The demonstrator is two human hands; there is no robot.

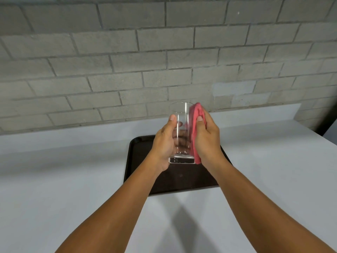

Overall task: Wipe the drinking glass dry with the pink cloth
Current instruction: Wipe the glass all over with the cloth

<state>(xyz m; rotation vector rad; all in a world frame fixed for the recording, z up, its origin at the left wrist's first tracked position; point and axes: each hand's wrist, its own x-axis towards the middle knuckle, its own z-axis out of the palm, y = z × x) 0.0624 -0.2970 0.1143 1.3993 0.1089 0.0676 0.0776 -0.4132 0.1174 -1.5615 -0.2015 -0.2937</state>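
We grasp the drinking glass upright in our left hand, thumb along its side. Our right hand presses the folded pink cloth against its right wall. Both are above a dark tray on the white counter.

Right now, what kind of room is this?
Probably a plain kitchen or utility room: a grey block wall, a white counter and a dark tray under a drinking glass being wiped.
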